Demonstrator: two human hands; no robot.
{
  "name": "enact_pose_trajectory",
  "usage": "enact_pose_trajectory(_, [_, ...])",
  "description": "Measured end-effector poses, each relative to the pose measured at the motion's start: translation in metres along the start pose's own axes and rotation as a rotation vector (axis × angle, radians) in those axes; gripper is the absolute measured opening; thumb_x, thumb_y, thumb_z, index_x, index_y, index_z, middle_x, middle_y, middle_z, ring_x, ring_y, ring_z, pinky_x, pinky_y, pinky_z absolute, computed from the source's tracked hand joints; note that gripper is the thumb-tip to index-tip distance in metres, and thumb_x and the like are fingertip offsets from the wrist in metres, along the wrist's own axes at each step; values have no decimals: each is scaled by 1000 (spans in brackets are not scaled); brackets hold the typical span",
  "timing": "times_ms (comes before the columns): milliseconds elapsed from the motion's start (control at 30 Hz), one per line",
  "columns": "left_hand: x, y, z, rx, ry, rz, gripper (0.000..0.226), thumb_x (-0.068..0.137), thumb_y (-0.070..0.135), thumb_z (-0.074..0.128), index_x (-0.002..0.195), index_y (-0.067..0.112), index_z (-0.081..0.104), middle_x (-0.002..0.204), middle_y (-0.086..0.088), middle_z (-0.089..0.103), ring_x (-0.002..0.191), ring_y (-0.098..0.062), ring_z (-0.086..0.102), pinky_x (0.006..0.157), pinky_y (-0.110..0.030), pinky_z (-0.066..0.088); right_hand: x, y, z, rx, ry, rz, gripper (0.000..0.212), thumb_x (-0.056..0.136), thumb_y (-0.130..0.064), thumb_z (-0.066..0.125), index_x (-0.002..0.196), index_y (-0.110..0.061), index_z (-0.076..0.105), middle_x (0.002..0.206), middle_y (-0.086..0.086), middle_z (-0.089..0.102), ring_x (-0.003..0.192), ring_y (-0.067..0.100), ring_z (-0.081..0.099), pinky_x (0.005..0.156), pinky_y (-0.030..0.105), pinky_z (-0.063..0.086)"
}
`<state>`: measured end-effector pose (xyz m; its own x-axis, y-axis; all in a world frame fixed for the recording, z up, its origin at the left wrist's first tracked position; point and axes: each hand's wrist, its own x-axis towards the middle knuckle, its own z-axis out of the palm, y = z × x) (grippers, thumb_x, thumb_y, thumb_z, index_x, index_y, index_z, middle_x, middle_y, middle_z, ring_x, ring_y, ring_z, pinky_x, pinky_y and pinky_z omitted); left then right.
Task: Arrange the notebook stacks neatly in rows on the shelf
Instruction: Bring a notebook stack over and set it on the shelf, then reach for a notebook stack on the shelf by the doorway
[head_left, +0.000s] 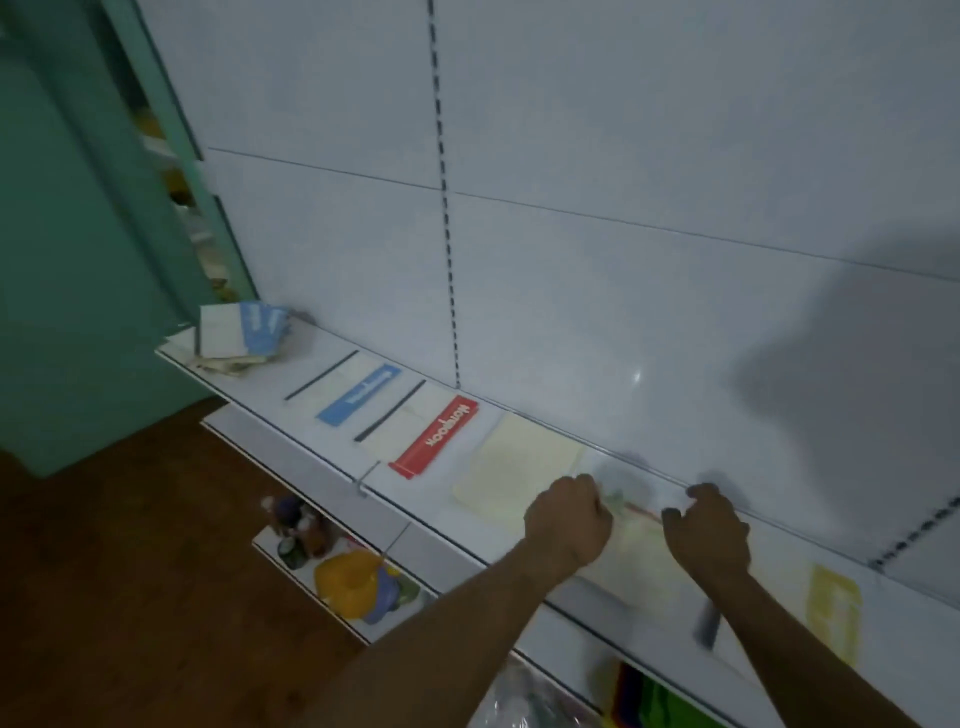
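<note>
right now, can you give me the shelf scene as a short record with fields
shelf: white shelf along a white back panel
far left: untidy stack of notebooks
row: blue-banded notebook, red-banded notebook, plain cream notebook
left hand: curled at a pale notebook
right hand: curled at its other side
far right: yellow-banded notebook

Left of my grips I count one loose pile of notebooks (241, 338), one blue-banded notebook (353, 395), one red-banded one (421, 436) and one plain cream one (519, 467). Between them lies one more (641, 551); right, one yellow-banded (834, 613).
</note>
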<state>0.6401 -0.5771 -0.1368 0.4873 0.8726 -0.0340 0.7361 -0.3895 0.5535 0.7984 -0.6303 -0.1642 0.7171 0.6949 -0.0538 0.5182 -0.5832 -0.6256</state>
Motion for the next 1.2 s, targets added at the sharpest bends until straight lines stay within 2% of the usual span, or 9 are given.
enact_pose_trajectory(133, [2,-80,-79,-26,104,-128,22,90,27,48,101,12,59,107,-9,63,98,-27,60,71,-29,43,-14,-107,45,23,-96,-200,23,86,-13,58,107,-7,56,89,15,67,91,29,63,78,34,47])
enact_pose_trajectory(333, [-14,-206,-203,-71,272,-291,18,90,30,52,97,15,59,101,-8,66,90,-25,64,72,-32,50,-48,-277,127,66,-261,-462,11,89,-20,56,96,-14,61,88,8,66,83,25,62,68,27,42])
enact_pose_trajectory(433, [-39,-277,-257,-58,356,-375,17,91,31,51,97,16,58,102,-6,64,93,-23,62,75,-30,50,-78,-354,179,100,-328,-579,9,90,-20,53,91,-14,60,88,7,67,77,19,57,66,26,40])
enact_pose_trajectory(500, [-56,-321,-287,-68,407,-444,16,90,31,51,96,17,58,101,-4,64,94,-22,61,78,-30,51,-101,-397,213,111,-371,-647,11,91,-21,53,88,-13,59,87,9,67,80,22,60,66,28,42])
enact_pose_trajectory(667, [-83,-404,-326,-192,482,-608,10,90,27,53,90,20,59,88,1,65,82,-17,63,77,-38,58,-146,-480,290,78,-502,-800,11,91,-24,53,85,-16,58,88,5,66,86,23,60,69,31,46])
enact_pose_trajectory(833, [-77,-473,-349,-189,476,-689,5,93,24,50,89,25,53,83,6,60,74,-11,61,66,-25,53,-157,-546,365,50,-565,-884,13,93,-26,49,85,-19,56,81,-4,56,76,16,51,66,25,39])
enact_pose_trajectory(967, [-49,-521,-380,-164,493,-747,5,90,18,54,92,23,54,87,5,61,77,-12,61,66,-24,53,-148,-596,420,73,-612,-944,10,92,-23,51,83,-24,53,77,-8,54,73,12,52,56,21,36])
enact_pose_trajectory(1100, [1,-557,-421,-138,517,-764,9,91,13,53,96,20,56,90,2,62,80,-13,61,70,-26,56,-122,-648,458,88,-613,-931,6,94,-23,50,89,-24,54,83,-7,57,78,11,55,68,25,45])
enact_pose_trajectory(1200, [46,-575,-439,-170,551,-735,10,92,11,53,93,20,57,89,0,62,78,-13,60,65,-22,53,-94,-680,479,95,-584,-892,10,94,-25,50,95,-20,58,87,-3,62,80,13,58,72,28,51])
